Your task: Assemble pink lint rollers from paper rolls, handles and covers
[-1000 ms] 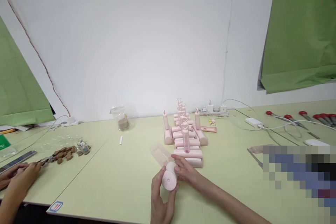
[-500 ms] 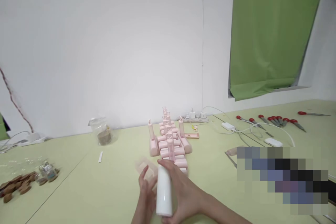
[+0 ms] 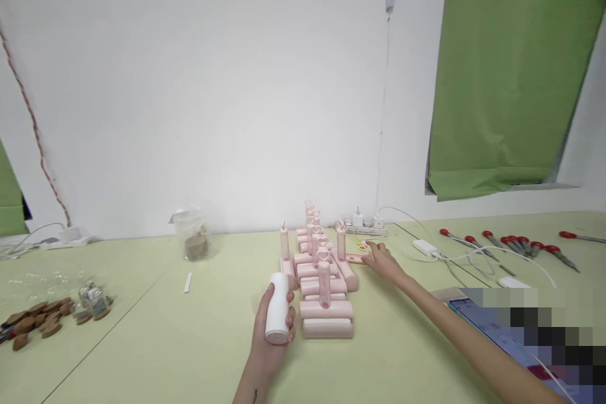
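Observation:
A smooth white cylinder, its rounded end toward me, is wrapped in the fingers of my left hand. To its right lies a stack of pale pink cylinders. Several slim clear-pink tubes stand upright among them, some topped with heart-shaped loops. My right hand reaches across to the far right of the stack, thumb and fingers apart at the end of a small flat pink tray. Whether the fingertips touch the tray or the small yellow and white item there is hard to see.
A power strip with plugs lies along the wall. White cables, several red-handled tools and a phone are on the right. Cork pieces, a plastic bag and a white strip sit on the left.
My right hand has let go of the white cylinder and moved forward and right to the pink tray. My left hand now holds the cylinder alone.

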`<state>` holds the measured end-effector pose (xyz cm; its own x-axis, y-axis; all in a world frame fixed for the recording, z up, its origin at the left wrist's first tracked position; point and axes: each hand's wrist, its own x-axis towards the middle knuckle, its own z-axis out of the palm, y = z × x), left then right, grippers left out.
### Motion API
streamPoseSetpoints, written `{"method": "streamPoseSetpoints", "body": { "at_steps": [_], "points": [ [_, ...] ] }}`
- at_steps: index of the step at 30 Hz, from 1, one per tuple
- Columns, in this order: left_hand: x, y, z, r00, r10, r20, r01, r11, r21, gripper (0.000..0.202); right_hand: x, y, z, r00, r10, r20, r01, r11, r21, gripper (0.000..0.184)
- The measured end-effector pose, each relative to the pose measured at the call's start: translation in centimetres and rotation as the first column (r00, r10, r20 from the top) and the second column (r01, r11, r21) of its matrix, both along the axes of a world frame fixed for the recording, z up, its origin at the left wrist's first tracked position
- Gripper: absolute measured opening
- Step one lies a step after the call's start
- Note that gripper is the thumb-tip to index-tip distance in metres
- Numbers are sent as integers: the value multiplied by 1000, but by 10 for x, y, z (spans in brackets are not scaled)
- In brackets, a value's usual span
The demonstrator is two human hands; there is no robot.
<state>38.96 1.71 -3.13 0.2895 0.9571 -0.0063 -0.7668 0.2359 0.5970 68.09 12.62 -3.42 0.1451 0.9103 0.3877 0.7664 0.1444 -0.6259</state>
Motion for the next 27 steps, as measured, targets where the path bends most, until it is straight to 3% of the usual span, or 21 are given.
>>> {"method": "streamPoseSetpoints", "body": {
  "at_steps": [4,7,11,15,18,21,24,27],
  "points": [
    [-1,0,-2,999,41,14,-40,999,-10,22,21,10,-21,1000,-15,-4,15,997,-72,24],
    [2,-1,-1,997,75,5,-75,997,-2,22,32,-3,-18,999,-2,-44,0,999,-45,26],
    [7,-4,1,988,143,-63,-143,990,16,25,36,-39,14,992,-55,-109,63,996,71,42],
    [12,-9,4,961,216,-175,-213,976,33,32,5,-91,52,977,-32,-212,86,965,249,39],
    [17,-14,3,956,164,-243,-142,984,108,34,-38,-125,60,957,186,-223,-156,977,145,29],
    [24,-17,-4,951,25,-308,27,986,165,37,-82,-146,50,937,323,-134,-317,946,62,22],
    [30,-20,-13,913,-110,-393,187,969,163,38,-109,-154,37,952,307,-4,-307,951,26,18],
    [33,-23,-16,890,-155,-430,243,957,159,38,-115,-155,29,965,253,72,-255,967,16,17]
  ]
}}
